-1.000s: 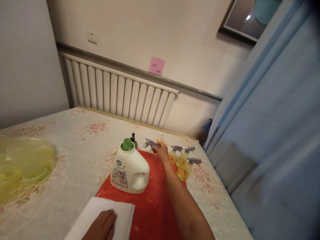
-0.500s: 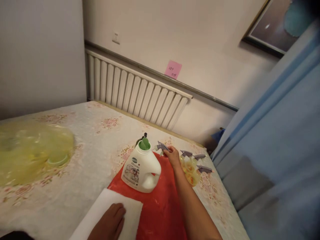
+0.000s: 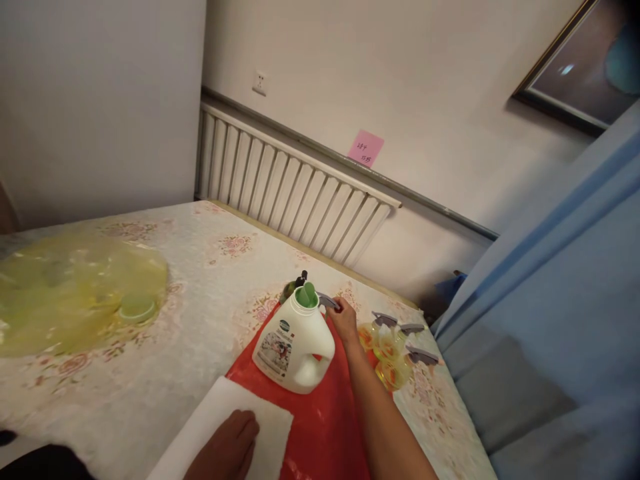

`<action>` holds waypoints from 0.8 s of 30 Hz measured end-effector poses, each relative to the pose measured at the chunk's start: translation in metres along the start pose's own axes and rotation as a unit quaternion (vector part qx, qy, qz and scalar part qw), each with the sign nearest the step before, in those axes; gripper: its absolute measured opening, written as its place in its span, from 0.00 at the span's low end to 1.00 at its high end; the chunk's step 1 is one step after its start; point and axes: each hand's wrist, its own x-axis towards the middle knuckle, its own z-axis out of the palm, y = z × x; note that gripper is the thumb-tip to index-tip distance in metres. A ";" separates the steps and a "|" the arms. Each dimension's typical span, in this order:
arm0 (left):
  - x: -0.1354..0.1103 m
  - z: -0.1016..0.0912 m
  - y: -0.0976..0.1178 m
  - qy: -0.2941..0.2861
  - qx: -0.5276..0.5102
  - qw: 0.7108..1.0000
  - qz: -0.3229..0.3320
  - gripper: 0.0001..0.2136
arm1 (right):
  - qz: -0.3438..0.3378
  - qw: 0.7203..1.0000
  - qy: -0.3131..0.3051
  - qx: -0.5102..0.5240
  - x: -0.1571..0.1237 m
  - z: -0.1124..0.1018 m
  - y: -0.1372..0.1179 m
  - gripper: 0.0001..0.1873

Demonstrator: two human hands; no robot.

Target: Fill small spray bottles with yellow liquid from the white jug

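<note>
My right hand (image 3: pixel 344 319) is closed around the grey trigger head of a spray bottle (image 3: pixel 327 301); the white jug hides most of that bottle. The jug (image 3: pixel 293 343), with a label and a green spout in its mouth, stands upright on a red cloth (image 3: pixel 325 433). A dark-topped bottle (image 3: pixel 301 278) shows just behind it. Right of my forearm stand several spray bottles (image 3: pixel 395 373) with grey triggers and yellow, flower-patterned bodies. My left hand (image 3: pixel 227 443) lies on a folded white cloth (image 3: pixel 273 427), its fingers resting flat and close together.
A yellow translucent plastic bag (image 3: pixel 75 287) with a green-rimmed round thing (image 3: pixel 136 310) in or under it lies left on the floral tablecloth (image 3: pixel 200 333). A radiator (image 3: pixel 295 187) and wall stand behind the table. Blue curtains (image 3: pixel 560 320) hang along the right.
My right hand has moved the spray bottle from beside the jug's mouth to behind the jug. The view has swung slightly left. My left hand stays on the white cloth.
</note>
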 end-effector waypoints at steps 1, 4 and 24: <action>0.000 0.000 0.000 0.003 0.004 1.000 0.001 0.11 | -0.002 1.000 -0.004 0.002 0.000 0.002 -0.001 0.09; 0.001 -0.001 -0.001 0.013 0.017 1.000 0.011 0.11 | 0.000 1.000 -0.014 0.014 0.001 0.006 -0.005 0.09; 0.073 -0.043 -0.015 0.088 -0.236 0.934 -0.255 0.13 | 0.063 0.983 -0.132 0.115 0.000 0.027 -0.005 0.15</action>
